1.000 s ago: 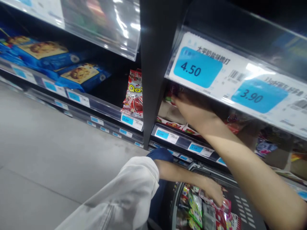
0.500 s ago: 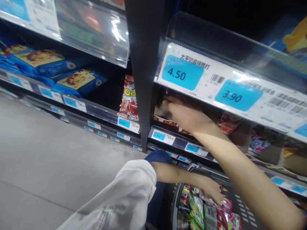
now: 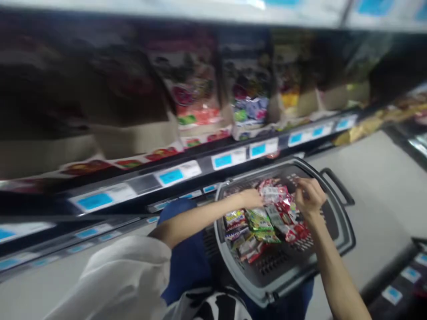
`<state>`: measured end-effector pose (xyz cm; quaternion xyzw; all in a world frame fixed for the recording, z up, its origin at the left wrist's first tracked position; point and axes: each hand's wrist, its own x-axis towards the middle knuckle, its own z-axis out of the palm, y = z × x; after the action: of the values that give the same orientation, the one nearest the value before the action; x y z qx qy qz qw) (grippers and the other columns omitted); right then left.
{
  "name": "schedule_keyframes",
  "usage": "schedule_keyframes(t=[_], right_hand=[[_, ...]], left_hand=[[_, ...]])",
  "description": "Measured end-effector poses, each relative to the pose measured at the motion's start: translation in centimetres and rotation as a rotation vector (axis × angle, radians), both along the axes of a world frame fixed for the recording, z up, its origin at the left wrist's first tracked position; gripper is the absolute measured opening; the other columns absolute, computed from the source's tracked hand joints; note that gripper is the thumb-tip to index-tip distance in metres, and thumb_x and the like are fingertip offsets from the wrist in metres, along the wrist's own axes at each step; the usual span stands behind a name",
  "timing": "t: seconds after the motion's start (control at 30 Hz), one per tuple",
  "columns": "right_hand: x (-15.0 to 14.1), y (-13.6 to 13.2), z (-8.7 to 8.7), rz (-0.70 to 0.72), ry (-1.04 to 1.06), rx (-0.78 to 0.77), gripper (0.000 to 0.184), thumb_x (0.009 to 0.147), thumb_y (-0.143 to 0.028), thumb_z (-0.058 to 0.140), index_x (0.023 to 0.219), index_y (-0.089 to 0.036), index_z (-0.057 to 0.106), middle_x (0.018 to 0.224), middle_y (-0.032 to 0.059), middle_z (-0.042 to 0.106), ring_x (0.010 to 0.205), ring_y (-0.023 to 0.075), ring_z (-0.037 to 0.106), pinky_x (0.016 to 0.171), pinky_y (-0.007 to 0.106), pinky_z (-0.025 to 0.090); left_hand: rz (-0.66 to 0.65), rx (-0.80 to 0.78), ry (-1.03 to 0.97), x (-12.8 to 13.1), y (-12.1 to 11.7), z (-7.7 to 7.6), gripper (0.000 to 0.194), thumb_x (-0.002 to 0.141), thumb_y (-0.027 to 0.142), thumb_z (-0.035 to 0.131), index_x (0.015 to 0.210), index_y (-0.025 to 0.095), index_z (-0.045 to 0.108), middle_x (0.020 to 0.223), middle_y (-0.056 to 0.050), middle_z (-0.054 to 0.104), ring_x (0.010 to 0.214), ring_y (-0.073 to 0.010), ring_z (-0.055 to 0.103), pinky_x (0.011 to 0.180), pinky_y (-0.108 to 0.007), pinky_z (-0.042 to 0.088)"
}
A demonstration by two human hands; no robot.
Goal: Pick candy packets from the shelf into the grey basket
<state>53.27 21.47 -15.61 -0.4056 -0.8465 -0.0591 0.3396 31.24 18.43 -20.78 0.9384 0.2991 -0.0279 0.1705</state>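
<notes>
A grey shopping basket (image 3: 336, 242) rests on my lap, filled with several red, green and silver snack packets (image 3: 267, 222). My left hand (image 3: 250, 198) lies on the packets at the basket's far left, fingers bent onto a red-and-silver packet (image 3: 271, 192). My right hand (image 3: 308, 195) hovers over the packets at the far right of the pile, fingers curled together in a pinch; what they hold is blurred. The whole picture is smeared by motion.
A store shelf (image 3: 187, 171) with blue price tags (image 3: 171, 176) runs across the view just beyond the basket. Cardboard display boxes of bagged snacks (image 3: 196, 113) stand on it. Grey floor (image 3: 376, 178) lies to the right, with another low shelf edge (image 3: 400, 284) at bottom right.
My right hand has come off the shelf and down to the basket. The view has swung right and down, so the basket now sits in the middle. My left hand stays on the packets.
</notes>
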Motion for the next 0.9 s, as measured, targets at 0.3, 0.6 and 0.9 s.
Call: schedule_keyframes(t=[0.3, 0.6, 0.9], right_hand=[[9.4, -0.4, -5.6, -0.280, -0.268, -0.644, 0.031, 0.093, -0.027, 0.049, 0.109, -0.018, 0.074, 0.101, 0.0119, 0.075, 0.088, 0.0240, 0.068, 0.075, 0.031, 0.044], [7.9, -1.0, -4.7, -0.348, -0.389, -0.829, 0.035, 0.097, -0.024, 0.053, 0.120, -0.009, 0.074, 0.105, 0.0133, 0.074, 0.100, 0.0218, 0.070, 0.086, 0.032, 0.046], [10.0, 0.7, -5.7, -0.336, -0.397, -0.611, 0.043, 0.082, -0.047, 0.062, 0.105, -0.016, 0.081, 0.062, -0.0063, 0.069, 0.090, 0.0104, 0.072, 0.076, 0.017, 0.043]], left_hand=[[-0.201, -0.016, 0.254, 1.4, -0.3, -2.8, 0.018, 0.096, 0.016, 0.059, 0.104, 0.015, 0.074, 0.097, -0.008, 0.078, 0.080, -0.0138, 0.069, 0.068, -0.022, 0.042], [-0.280, -0.069, 0.412, 1.6, 0.2, -3.3, 0.024, 0.100, 0.023, 0.053, 0.111, 0.012, 0.071, 0.101, -0.002, 0.073, 0.084, -0.0078, 0.064, 0.076, -0.018, 0.037], [-0.328, -0.274, 0.534, 3.3, 1.4, -3.5, 0.037, 0.094, 0.023, 0.051, 0.116, 0.002, 0.071, 0.091, -0.004, 0.072, 0.083, -0.0105, 0.067, 0.082, -0.024, 0.045]])
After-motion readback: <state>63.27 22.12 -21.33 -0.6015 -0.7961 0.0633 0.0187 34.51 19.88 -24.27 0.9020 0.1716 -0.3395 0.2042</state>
